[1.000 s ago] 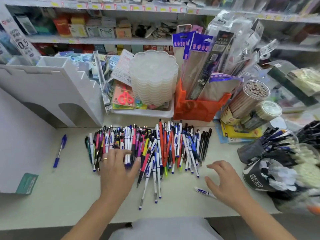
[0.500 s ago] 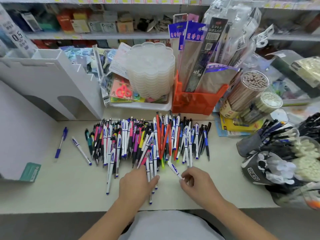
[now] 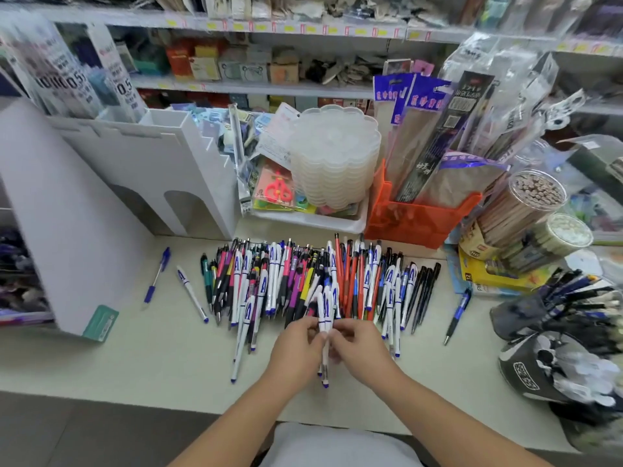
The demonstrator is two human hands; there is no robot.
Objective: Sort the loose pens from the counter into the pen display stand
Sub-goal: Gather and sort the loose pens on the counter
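Observation:
A wide pile of loose pens (image 3: 303, 278) lies on the pale counter (image 3: 101, 358): white-and-blue, pink, red, black ones. My left hand (image 3: 298, 348) and my right hand (image 3: 357, 348) meet at the pile's near edge. Together they pinch a small bundle of white pens with blue tips (image 3: 325, 318), held upright between the fingertips. The white stepped pen display stand (image 3: 158, 170) stands at the back left. Three single pens lie apart: a blue pen (image 3: 156, 279) and a white pen (image 3: 192, 294) on the left, a dark blue pen (image 3: 456, 313) on the right.
A white tray (image 3: 313, 220) with a stack of clear lids (image 3: 333, 156), an orange bin (image 3: 418, 217) of packets and pencil tubs (image 3: 526, 210) line the back. Pen-filled pouches (image 3: 559, 332) crowd the right. A large white board (image 3: 43, 230) stands at the left.
Both hands came together at the pile's near edge and now hold several white pens as one bundle. One white pen and one dark blue pen now lie apart from the pile.

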